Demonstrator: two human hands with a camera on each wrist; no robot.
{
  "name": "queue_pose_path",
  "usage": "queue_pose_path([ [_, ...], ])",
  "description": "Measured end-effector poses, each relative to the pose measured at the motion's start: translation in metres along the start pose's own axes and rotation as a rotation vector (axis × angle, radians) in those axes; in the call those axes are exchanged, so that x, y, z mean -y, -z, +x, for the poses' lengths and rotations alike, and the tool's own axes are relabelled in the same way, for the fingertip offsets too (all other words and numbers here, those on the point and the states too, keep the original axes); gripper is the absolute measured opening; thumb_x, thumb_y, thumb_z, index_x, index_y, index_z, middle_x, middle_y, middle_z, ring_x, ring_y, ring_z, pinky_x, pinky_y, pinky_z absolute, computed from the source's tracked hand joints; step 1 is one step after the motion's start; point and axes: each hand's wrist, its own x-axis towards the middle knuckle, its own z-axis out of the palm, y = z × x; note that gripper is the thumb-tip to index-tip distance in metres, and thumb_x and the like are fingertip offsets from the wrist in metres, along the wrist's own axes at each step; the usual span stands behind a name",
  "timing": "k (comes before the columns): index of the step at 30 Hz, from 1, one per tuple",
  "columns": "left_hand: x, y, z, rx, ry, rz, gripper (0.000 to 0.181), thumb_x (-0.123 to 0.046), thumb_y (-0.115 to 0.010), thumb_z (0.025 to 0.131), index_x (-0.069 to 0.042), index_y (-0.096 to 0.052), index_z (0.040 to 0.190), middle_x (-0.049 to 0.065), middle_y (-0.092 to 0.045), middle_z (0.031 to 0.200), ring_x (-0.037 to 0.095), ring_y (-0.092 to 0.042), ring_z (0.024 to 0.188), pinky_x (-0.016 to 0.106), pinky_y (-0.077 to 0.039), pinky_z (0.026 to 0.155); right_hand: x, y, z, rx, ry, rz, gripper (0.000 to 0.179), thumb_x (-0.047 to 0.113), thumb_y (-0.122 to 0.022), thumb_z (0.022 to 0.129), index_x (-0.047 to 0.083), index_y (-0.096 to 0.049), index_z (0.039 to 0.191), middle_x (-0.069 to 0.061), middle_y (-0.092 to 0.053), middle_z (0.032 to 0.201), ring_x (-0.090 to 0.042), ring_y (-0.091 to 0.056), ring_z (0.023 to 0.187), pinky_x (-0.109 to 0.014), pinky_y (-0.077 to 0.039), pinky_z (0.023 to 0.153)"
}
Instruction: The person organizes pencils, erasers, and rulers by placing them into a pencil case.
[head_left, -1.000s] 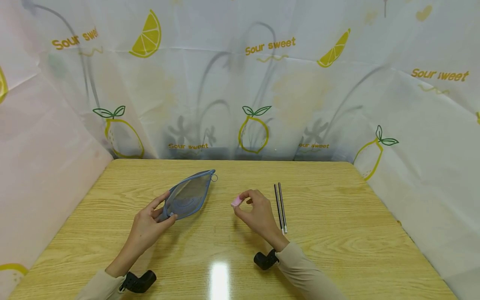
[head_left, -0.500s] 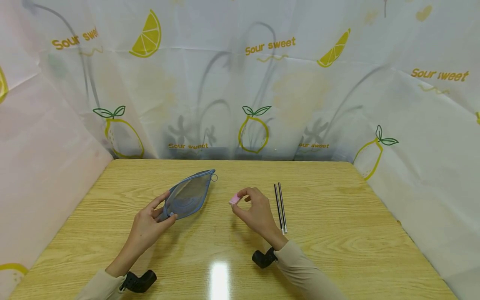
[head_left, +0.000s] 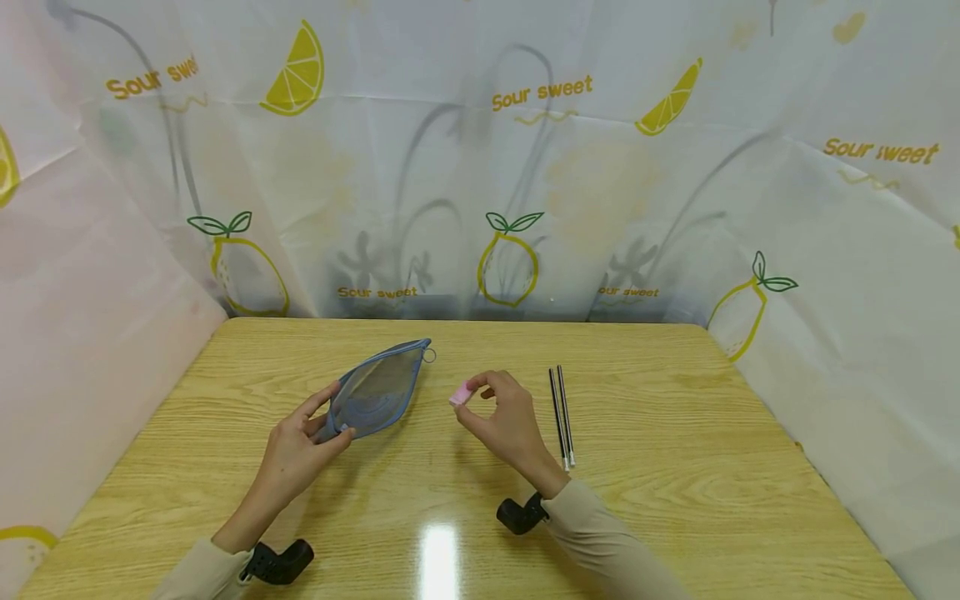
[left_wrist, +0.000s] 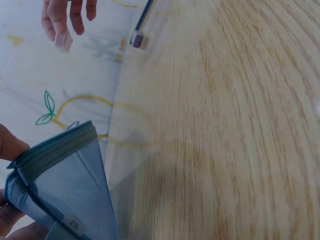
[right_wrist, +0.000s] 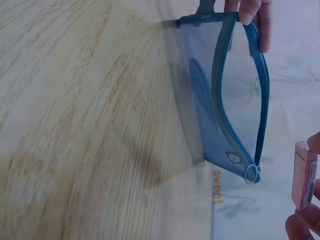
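The left hand (head_left: 294,450) grips a blue mesh pouch (head_left: 377,396), its mouth gaping; the right hand (head_left: 510,423) pinches a pink block (head_left: 461,394) above the bench (head_left: 675,475) — between pouch and two dark pencils (head_left: 565,412).

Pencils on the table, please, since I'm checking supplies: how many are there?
2. One pencil lies on the table, right of the right hand; the other pencil lies close beside it, farther right. No others show.

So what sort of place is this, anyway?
Perhaps a tabletop recording setup, though the room beyond is hidden. A wood-grain table stands before a printed lemon sheet that closes off the background, and a black device is worn at each wrist.
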Motion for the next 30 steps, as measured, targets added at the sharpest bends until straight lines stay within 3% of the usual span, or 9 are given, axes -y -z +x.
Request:
queue_pose_path([
  [11, -0.001, 0.0, -0.001, -0.001, 0.018, 0.003, 0.069, -0.004, -0.074, 0.085, 0.0, -0.042, 0.145, 0.034, -0.047, 0.134, 0.044, -0.054, 0.113, 0.028, -0.057, 0.067, 0.009, -0.003, 0.003, 0.019, -0.005, 0.011, 0.023, 0.017, -0.077, 0.08, 0.006, -0.066, 0.098, -0.003, -0.064, 0.097, -0.026, -0.061, 0.091, -0.036, -0.052, 0.076],
  [15, -0.002, 0.0, 0.0, -0.007, 0.01, -0.005, 0.069, -0.003, -0.074, 0.084, 0.001, -0.043, 0.145, 0.032, -0.049, 0.133, 0.043, -0.054, 0.114, 0.022, -0.055, 0.067, 0.012, -0.005, 0.005, 0.025, -0.009, 0.026, 0.023, 0.017, -0.077, 0.081, 0.007, -0.066, 0.099, -0.003, -0.064, 0.098, -0.028, -0.061, 0.093, -0.036, -0.052, 0.077],
  [21, -0.001, -0.003, 0.001, -0.025, -0.014, 0.016, 0.068, 0.0, -0.075, 0.083, 0.001, -0.044, 0.143, 0.028, -0.056, 0.126, 0.038, -0.058, 0.109, 0.01, -0.049, 0.067, 0.014, -0.008, 0.008, 0.023, 0.008, 0.027, 0.023, 0.017, -0.077, 0.08, 0.007, -0.067, 0.098, -0.002, -0.064, 0.097, -0.02, -0.06, 0.091, -0.037, -0.053, 0.076],
  [30, -0.002, -0.004, 0.002, -0.052, -0.037, 0.067, 0.066, -0.003, -0.075, 0.083, 0.001, -0.046, 0.142, 0.026, -0.049, 0.135, 0.04, -0.05, 0.119, 0.002, -0.038, 0.079, 0.017, -0.012, 0.011, 0.022, 0.044, 0.05, 0.022, 0.015, -0.077, 0.08, 0.005, -0.066, 0.096, -0.004, -0.064, 0.096, -0.026, -0.061, 0.091, -0.033, -0.052, 0.077],
])
